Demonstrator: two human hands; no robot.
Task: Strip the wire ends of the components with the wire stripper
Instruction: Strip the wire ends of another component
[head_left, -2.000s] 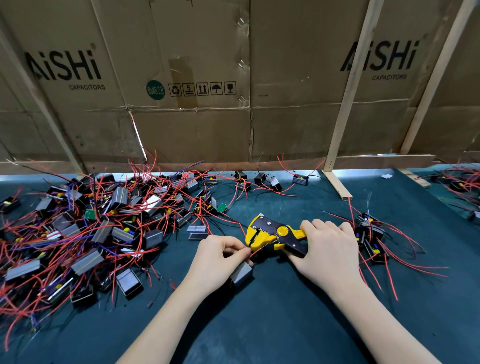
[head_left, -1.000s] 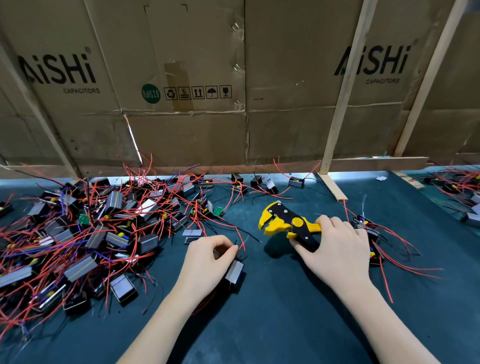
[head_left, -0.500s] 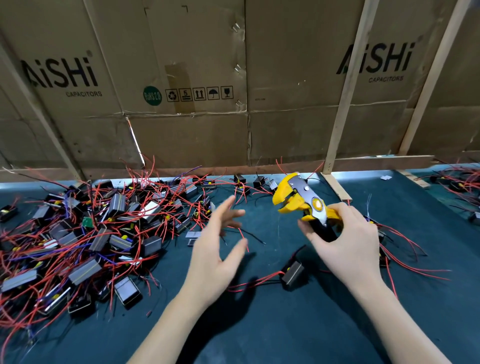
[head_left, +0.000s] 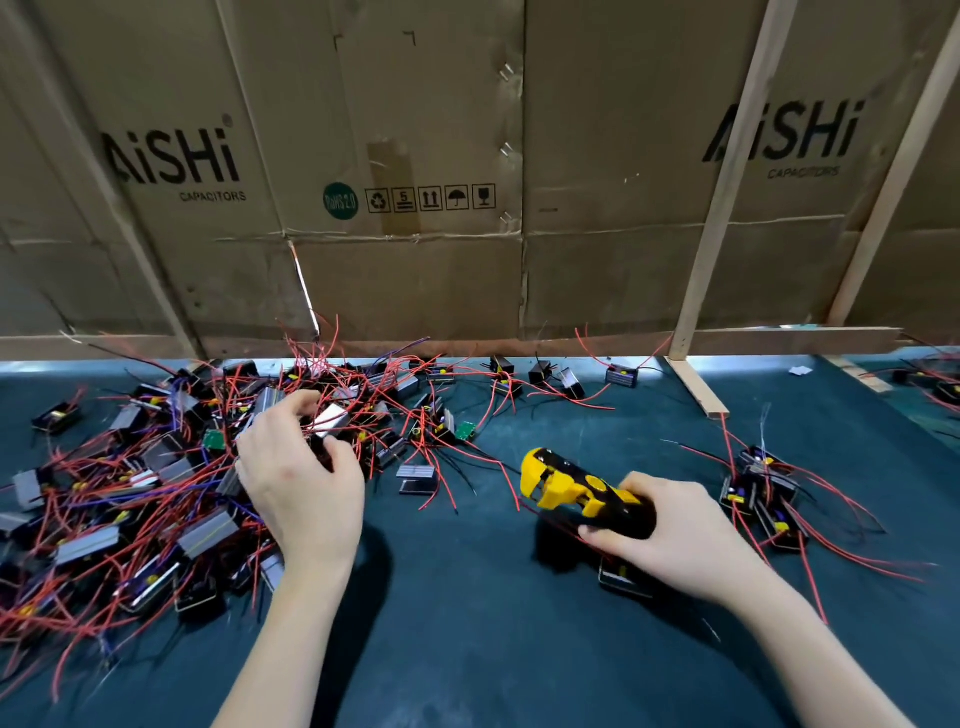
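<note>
Step in hand, as judged: fetching the next piece. Left hand (head_left: 301, 483) is over the right edge of the big tangled pile of black boxed components with red wires (head_left: 156, 483), left of centre, fingers curled around a silver-faced black component (head_left: 332, 423) at the pile's top; whether the grip is firm, cannot tell. Right hand (head_left: 670, 530), lower right of centre, is clamped on the handles of the yellow-and-black wire stripper (head_left: 582, 491), head pointing up-left. A smaller cluster of components (head_left: 763, 493) sits at right, and one black component (head_left: 621, 577) shows under the right wrist.

Next move calls for lifting one unit free without snagging neighbouring wires, then feeding a wire end into the head.

Room: bare dark green mat (head_left: 467, 623) between the hands and along the bottom; cardboard wall (head_left: 415, 260) closes the far edge.
</note>
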